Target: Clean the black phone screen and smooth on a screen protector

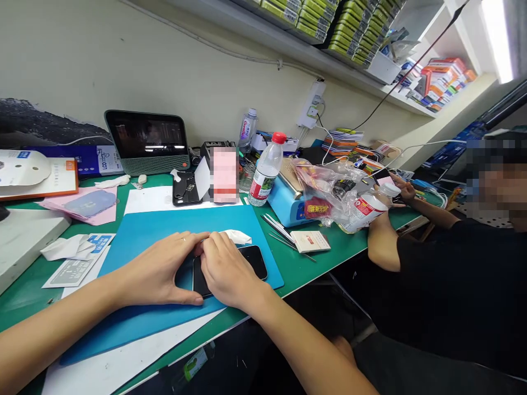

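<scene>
A black smartphone (256, 260) lies face up on a blue mat (152, 227). My left hand (167, 269) braces the phone's left end, thumb at the near corner and fingers along the far side. Across the middle of its screen rests my right hand (228, 269), with the fingers curled down and pressed together. Whatever may be under those fingers is hidden. Just behind the right hand is a crumpled white wipe (236, 237); whether the hand touches it I cannot tell.
Behind the mat stand a tablet-like display (148, 142), an open black case (187, 187) and a red-capped bottle (267, 170). Thin tools (284, 233) and a small box (310, 241) lie to the right. A co-worker (444, 263) sits farther right, holding a phone.
</scene>
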### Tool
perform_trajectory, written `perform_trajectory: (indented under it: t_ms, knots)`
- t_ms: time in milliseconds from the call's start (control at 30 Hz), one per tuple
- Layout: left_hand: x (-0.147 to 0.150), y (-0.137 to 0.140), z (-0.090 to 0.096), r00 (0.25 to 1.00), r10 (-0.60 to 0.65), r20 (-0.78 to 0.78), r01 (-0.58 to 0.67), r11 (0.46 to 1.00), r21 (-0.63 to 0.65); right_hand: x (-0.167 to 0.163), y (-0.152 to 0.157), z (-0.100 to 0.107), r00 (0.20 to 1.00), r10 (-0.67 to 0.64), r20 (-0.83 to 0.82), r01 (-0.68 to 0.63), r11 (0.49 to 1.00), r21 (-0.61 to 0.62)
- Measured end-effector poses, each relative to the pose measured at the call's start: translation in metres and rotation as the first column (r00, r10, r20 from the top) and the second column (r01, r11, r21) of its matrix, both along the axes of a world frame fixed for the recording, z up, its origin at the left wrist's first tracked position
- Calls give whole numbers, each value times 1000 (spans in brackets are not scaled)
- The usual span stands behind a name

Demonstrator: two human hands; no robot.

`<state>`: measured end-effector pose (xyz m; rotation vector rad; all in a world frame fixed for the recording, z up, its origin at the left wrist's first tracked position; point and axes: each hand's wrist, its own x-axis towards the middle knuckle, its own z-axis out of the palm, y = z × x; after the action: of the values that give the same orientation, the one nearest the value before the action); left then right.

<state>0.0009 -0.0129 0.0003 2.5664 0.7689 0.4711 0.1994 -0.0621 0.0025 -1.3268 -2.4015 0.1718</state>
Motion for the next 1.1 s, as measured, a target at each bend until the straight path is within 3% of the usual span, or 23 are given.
perform_trajectory:
  t_ms: [600,1100]
  knots:
    - [0,-1,-5,1000,-18,7,18,1000,22,3,0,3,993,11,-120,-14,1000,-27]
    - [-4,-2,-10,994,-78,78,64,984,167,0,-6,8,992,-37,-118,48,995,90]
